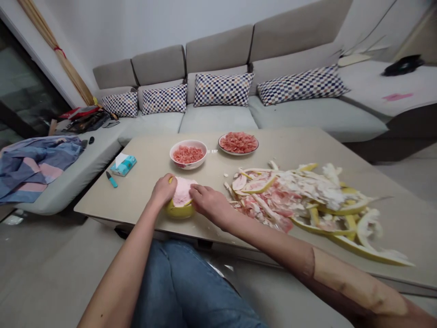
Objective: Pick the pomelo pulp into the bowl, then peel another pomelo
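Note:
A partly peeled pomelo (180,211) rests on the table near its front edge, its yellow rind below and pale pink pith facing up. My left hand (164,189) is closed around its left side, the thumb at the rim of the rind. On the other side, my right hand (206,200) grips the top right edge with bent fingers; its fingertips are partly hidden. Just beyond stands a white bowl (182,166) of pink pomelo pulp. Farther right, a dark-rimmed plate (235,152) carries a heap of similar pulp.
A large pile of pomelo peel (327,207) and membranes spreads over the table's right half. At the left lie a tissue pack (124,166) and a teal-handled cutter (112,179). A grey sofa (218,120) with checkered cushions lines the table's far side.

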### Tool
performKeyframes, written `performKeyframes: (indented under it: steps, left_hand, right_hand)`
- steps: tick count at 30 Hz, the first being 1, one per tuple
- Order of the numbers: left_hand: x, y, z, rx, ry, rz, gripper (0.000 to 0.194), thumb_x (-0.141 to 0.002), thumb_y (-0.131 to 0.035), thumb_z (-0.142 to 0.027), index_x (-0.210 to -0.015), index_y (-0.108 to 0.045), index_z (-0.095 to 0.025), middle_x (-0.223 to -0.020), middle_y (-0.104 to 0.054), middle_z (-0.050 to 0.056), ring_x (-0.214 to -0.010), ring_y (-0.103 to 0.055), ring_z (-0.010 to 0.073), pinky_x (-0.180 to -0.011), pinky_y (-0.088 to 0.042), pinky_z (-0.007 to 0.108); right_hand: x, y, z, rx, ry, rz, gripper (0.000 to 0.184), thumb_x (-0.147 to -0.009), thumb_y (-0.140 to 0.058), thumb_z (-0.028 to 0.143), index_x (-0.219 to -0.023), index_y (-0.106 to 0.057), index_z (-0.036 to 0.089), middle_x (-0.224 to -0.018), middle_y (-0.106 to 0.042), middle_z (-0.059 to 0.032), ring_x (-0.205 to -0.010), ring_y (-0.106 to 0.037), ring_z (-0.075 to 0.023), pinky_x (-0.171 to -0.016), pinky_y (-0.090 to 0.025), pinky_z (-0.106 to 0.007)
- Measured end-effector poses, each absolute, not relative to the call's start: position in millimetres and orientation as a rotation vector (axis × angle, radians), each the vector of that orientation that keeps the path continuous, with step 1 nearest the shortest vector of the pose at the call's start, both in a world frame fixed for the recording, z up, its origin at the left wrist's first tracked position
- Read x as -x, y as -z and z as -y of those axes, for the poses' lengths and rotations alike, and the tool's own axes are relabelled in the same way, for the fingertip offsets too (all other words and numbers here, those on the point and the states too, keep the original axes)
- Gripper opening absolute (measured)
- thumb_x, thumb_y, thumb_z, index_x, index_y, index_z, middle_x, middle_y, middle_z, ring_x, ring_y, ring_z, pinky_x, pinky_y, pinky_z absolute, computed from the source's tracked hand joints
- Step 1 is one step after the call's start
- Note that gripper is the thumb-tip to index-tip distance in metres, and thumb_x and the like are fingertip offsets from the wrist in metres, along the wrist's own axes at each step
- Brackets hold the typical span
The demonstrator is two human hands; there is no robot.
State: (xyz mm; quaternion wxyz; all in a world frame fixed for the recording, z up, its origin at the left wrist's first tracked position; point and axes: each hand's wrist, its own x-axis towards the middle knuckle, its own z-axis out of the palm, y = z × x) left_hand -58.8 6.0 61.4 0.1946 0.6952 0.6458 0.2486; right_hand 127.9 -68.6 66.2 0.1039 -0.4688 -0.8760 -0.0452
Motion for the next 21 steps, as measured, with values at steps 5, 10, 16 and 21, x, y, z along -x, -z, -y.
performKeyframes:
  steps: [5,10,16,21]
  left_hand:
    - [62.1,-58.1,-5.4,-1.943,-0.731,-1.814,0.034,-0.088,-0.041,-0.03,-0.106,-0.068,-0.021,-0.111,-0.072,0.011,-0.104,-0.064,0.0254,-0.09,-0.046,0.035]
    - [67.5,-57.6,-1.7,-1.91,-0.774,-1.831,0.036,-0.088,-0.04,-0.03,-0.108,-0.069,-0.02,-0.114,-0.072,0.011,-0.107,-0.064,0.026,-0.092,-0.046,0.035]
    - [69.9,-56.3,5.2,-1.883,-0.821,-1.856,0.038,-0.089,-0.039,-0.031,-0.11,-0.068,-0.02,-0.113,-0.072,0.012,-0.106,-0.065,0.0273,-0.092,-0.047,0.037]
    - [70.5,-52.2,7.1,-1.887,-0.855,-1.838,0.037,-0.089,-0.04,-0.033,-0.111,-0.067,-0.02,-0.113,-0.072,0.011,-0.107,-0.064,0.0263,-0.093,-0.047,0.036]
  right_hand:
    - [-119.7,-62.8,65.2,1.504,0.036,2.573,0.031,-0.093,-0.047,0.008,-0.123,-0.056,0.006,-0.118,-0.066,-0.0227,-0.095,-0.068,-0.027,-0.076,-0.053,-0.033]
    - [-112.3,-59.8,58.7,1.527,-0.006,2.494,0.021,-0.093,-0.047,0.009,-0.106,-0.063,0.007,-0.103,-0.071,-0.0217,-0.09,-0.069,-0.0276,-0.072,-0.051,-0.032]
    - [-123.1,-56.3,57.5,1.48,-0.083,2.351,0.022,-0.092,-0.052,0.016,-0.109,-0.064,0.011,-0.109,-0.071,-0.0157,-0.098,-0.067,-0.0233,-0.082,-0.049,-0.03]
    - [-129.6,-47.3,58.1,1.397,-0.29,2.19,0.03,-0.084,-0.055,0.01,-0.113,-0.063,0.013,-0.112,-0.071,-0.0132,-0.1,-0.066,-0.0207,-0.083,-0.048,-0.027]
